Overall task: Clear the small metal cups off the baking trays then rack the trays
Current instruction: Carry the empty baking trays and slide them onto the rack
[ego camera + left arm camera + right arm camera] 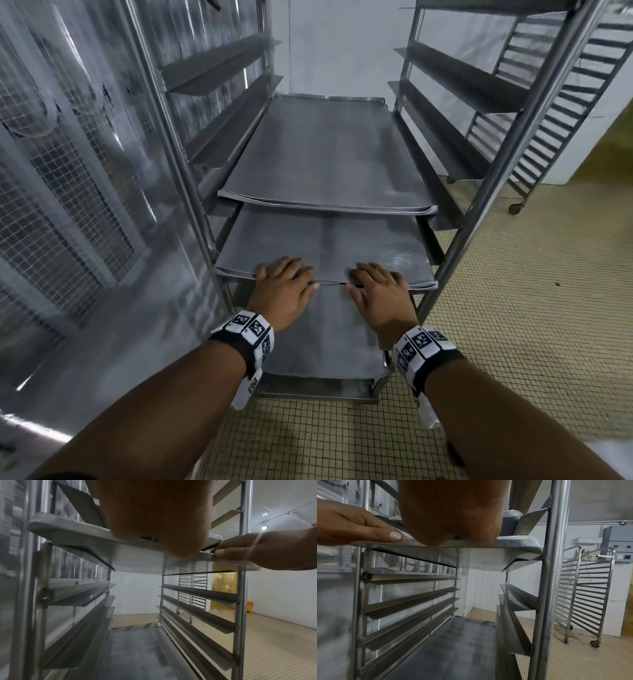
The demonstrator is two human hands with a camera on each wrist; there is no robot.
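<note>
Nearest, two bare forearms reach forward, each with a black wristband (247, 337) carrying white patterned tags. Ahead of them the left hand (286, 288) and the right hand (378, 291) rest side by side on the near edge of a baking tray (322, 240) in the steel rack (507, 144). Fingers lie spread flat over the tray's top surface, while each thumb presses against the front lip — in the left wrist view the right hand's thumb (223, 553) shows against the rim, and in the right wrist view the left hand's thumb (392, 536) does the same. Neither hand curls round the tray; both stay wide and flat. This tray sits on the rack's side runners, its near edge just at the front posts.

Below it, well apart, a lower tray (329, 346) lies near the rack's base, sticking out further toward the person. Above and further in, an upper tray (325, 150) rests on the next runners up — its near edge set back from the one under the hands. All three trays look bare and grey.

Left of the rack stands a shiny metal wall with a wire-mesh panel (68, 192). Beyond, on the tiled floor (534, 308), a second wheeled rack (561, 102) stands by the white wall.
</note>
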